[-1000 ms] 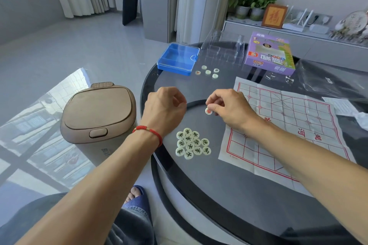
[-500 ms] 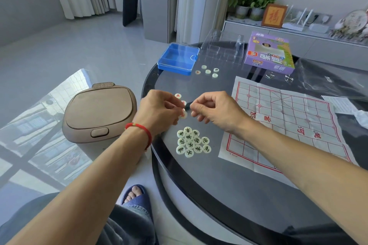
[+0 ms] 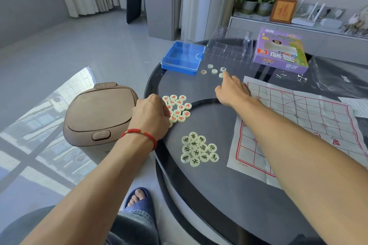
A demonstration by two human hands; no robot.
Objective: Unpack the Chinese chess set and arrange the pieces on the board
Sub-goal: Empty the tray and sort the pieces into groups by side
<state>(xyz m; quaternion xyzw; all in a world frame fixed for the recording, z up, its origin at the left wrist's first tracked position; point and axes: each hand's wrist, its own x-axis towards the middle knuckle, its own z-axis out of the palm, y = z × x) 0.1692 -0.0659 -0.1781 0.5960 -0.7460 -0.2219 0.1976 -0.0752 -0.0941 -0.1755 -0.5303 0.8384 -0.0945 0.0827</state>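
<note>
Hands apart, left hand [image 3: 151, 117] beside red pieces [image 3: 179, 108] near table edge [image 3: 157, 157]

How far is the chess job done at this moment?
Done: pieces are unpacked, the board is spread out, with red pieces and black pieces grouped separately. In hand: the right hand reaches the loose pieces; the left hand rests on the reds. Left: no piece is on the board.

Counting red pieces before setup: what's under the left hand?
The left hand rests on the red-lettered pieces; about a dozen show beside it. Any beneath the palm are hidden.
</note>
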